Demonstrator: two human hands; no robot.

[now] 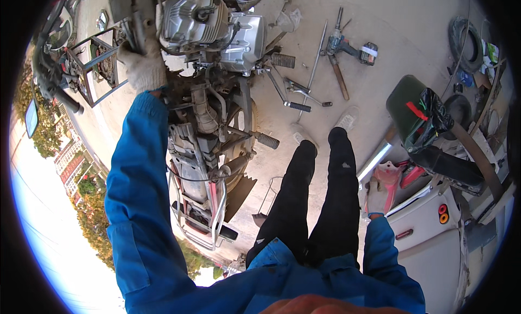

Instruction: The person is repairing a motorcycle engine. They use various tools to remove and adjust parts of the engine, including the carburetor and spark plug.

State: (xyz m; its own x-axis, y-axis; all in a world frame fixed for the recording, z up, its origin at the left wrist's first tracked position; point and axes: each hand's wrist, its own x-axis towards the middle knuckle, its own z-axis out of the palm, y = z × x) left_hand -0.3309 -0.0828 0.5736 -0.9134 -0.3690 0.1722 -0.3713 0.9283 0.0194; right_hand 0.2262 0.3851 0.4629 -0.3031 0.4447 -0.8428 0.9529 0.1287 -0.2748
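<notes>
My left hand [144, 67], in a dirty off-white glove, is closed on a grey metal part [142, 18] of the stripped motorcycle, left of the engine [239, 43]. Its fingertips are hard to make out against that part. Below the engine stretches the bare motorcycle frame [198, 146], with a rear wheel and footpegs showing. Low on my right side, my gloved right hand [375, 197] grips a red plastic panel [386, 181] by its edge, beside a white vehicle body [429, 243].
On the concrete floor ahead lie a cordless impact wrench [347, 47] and a long metal rod [319, 56]. A dark green container [404, 105] with black plastic stands at the right. Tyres [465, 45] lie farther off. A metal frame [87, 70] is at the far left.
</notes>
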